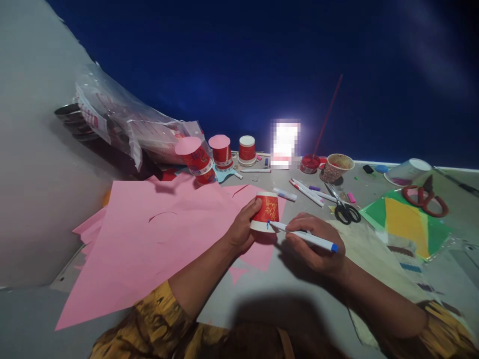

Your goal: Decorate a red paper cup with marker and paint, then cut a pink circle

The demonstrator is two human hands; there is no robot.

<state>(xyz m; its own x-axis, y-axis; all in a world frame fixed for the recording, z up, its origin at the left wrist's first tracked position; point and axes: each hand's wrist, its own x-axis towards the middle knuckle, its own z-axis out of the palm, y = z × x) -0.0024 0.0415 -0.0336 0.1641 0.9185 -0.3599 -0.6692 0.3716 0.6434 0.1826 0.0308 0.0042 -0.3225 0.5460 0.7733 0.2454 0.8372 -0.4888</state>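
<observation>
My left hand (242,227) is wrapped round a red paper cup (265,209) with gold lettering, held upside down with its base up. Between the fingers of my right hand (318,242) is a white marker pen (305,237) with a blue end. Its tip touches the white band near the cup's rim, where a small blue mark shows. Both hands are above the table, just right of large pink paper sheets (168,234).
Red cups (221,154) with pink paper tops stand at the back, beside an upturned cup (247,149). To the right lie black scissors (346,212), loose pens (307,192), red-handled scissors (426,199) and a speckled cup (337,168). A plastic bag (149,129) leans at the left.
</observation>
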